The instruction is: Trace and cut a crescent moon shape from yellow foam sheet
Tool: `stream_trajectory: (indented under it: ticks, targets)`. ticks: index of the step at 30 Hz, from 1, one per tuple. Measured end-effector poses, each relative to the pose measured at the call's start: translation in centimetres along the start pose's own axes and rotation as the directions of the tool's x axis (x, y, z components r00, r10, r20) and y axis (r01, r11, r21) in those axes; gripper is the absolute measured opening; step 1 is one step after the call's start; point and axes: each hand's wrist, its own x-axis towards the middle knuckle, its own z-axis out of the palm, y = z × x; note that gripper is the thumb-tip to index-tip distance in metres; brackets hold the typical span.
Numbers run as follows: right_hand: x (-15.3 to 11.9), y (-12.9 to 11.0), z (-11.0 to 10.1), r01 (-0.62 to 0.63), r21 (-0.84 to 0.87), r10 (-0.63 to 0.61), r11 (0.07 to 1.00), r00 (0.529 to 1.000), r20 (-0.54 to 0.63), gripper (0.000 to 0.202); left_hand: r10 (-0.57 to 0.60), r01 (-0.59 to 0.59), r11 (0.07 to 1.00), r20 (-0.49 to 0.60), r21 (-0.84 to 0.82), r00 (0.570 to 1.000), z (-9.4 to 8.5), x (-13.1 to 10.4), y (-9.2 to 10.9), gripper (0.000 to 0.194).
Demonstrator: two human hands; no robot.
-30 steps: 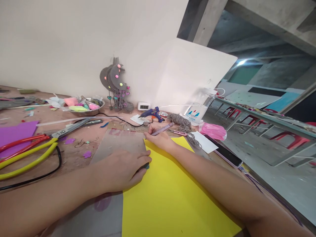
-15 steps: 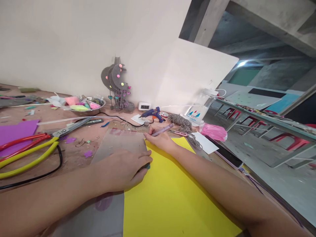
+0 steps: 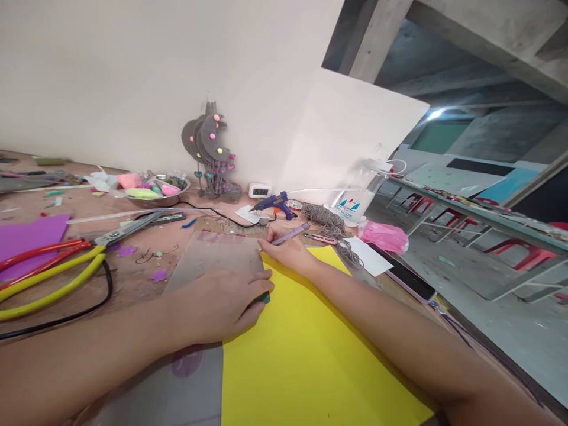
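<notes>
Your right hand (image 3: 284, 247) grips one slim, pale-purple pen (image 3: 291, 234) at the far edge of one smooth, bright-yellow rectangular sheet (image 3: 297, 349), lying flat on the table (image 3: 137, 284). Your left hand (image 3: 226, 303) curls over one small dark-teal piece (image 3: 265, 297), mostly hidden, so whether it is gripped you cannot tell; beyond sit one blue glue gun (image 3: 280, 202) and one round metal bowl (image 3: 165, 200).

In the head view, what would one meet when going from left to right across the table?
Purple sheet, bowl, left hand, right hand holding a pen, white card, phone.
</notes>
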Motion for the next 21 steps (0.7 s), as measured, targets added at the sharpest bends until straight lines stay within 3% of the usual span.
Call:
stream_trajectory:
  ticks: [21]
  targets:
    - [0.04, -0.15, -0.06, 0.010, -0.042, -0.010, 0.999, 1.000, -0.002, 0.024, 0.012, -0.012, 1.000, -0.002, -0.002, 1.000, -0.04, 0.00, 0.03, 0.038]
